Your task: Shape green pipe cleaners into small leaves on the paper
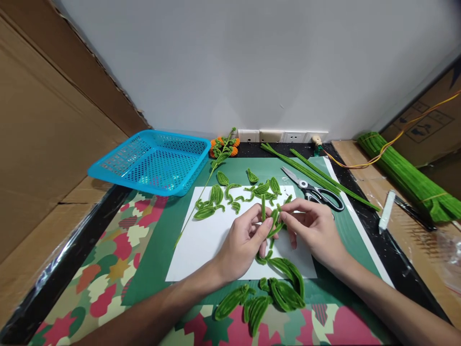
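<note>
My left hand (248, 235) pinches a green pipe-cleaner stem with leaves (274, 218) between thumb and fingers, above a white sheet of paper (201, 240). At its upper right end, my right hand (313, 228) has thumb and forefinger closed on the same green piece. Larger pipe-cleaner leaves (286, 293) lie just below my hands, partly over the patterned cloth. Beyond my fingers, several smaller leaves (216, 194) are spread over the paper. Part of the held piece is hidden behind my left fingers.
A blue perforated basket (151, 185) stands at the left. Orange flowers on a green stem (233, 151) lie beside it. Scissors (315, 190), loose green pipe cleaners (306, 168), a white-handled cutter (387, 211) and a thick green bundle (410, 178) are on the right. A wall rises behind.
</note>
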Available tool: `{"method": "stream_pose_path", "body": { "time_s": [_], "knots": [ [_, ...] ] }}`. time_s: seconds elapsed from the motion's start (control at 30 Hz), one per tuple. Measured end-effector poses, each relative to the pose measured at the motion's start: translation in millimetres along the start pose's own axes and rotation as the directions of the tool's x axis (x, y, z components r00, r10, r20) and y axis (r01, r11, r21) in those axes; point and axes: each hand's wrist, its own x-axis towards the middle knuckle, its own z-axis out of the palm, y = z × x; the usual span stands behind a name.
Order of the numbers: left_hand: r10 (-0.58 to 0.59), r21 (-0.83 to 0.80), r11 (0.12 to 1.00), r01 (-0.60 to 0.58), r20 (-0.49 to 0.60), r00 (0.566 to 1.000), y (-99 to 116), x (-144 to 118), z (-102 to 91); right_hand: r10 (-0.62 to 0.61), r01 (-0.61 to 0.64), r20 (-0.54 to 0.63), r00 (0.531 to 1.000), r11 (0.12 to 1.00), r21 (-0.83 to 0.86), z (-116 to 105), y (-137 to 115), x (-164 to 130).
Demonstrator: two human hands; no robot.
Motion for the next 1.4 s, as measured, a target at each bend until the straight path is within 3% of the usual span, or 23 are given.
{"method": "stream_pose_path", "body": {
  "time_s": [0.17, 0.3, 0.4, 0.53, 0.73, 0.93, 1.3, 1.4],
  "knots": [
    [0.012, -0.04, 0.999, -0.014, -0.068, 0.998, -2.0, 0.9, 0.5, -0.007, 0.013, 0.053, 0.999, 0.993, -0.12, -1.4, -0.5, -2.2],
    [0.0, -0.049, 0.999, -0.005, -0.101, 0.995, -2.7, 2.5, 1.0, -0.141, 0.155, 0.069, 0.988, 0.941, -0.302, -1.4, -1.7, -4.3],
    [0.004, -0.044, 0.999, -0.008, -0.088, 0.996, -1.5, 2.1, 0.5, -0.201, 0.217, 0.08, 0.976, 0.914, -0.343, -0.9, -2.5, -5.9],
    [0.018, -0.029, 0.999, -0.02, -0.039, 0.999, 0.8, 1.5, -0.7, -0.192, 0.202, 0.062, 0.979, 0.93, -0.308, 1.4, -2.8, -6.9],
    [0.012, 0.004, 1.0, -0.012, -0.004, 1.0, 0.3, 2.9, -0.8, -0.068, 0.072, 0.037, 0.997, 0.99, -0.122, 3.5, 0.2, -3.2],
    [0.03, -0.059, 0.998, -0.037, -0.124, 0.992, -1.4, 3.2, 0.2, 0.003, 0.007, 0.105, 0.994, 0.995, -0.1, 2.5, -1.7, -0.9],
    [-0.011, -0.005, 1.0, 0.012, 0.052, 0.999, -0.3, 1.5, -3.4, -0.062, 0.085, 0.122, 0.991, 0.978, -0.19, -0.4, 0.2, -5.6],
    [-0.009, -0.022, 1.0, 0.01, 0.044, 0.999, 0.0, 2.1, -2.6, -0.052, 0.07, 0.13, 0.99, 0.988, -0.135, 0.0, 0.9, -5.8]
  ]
}}
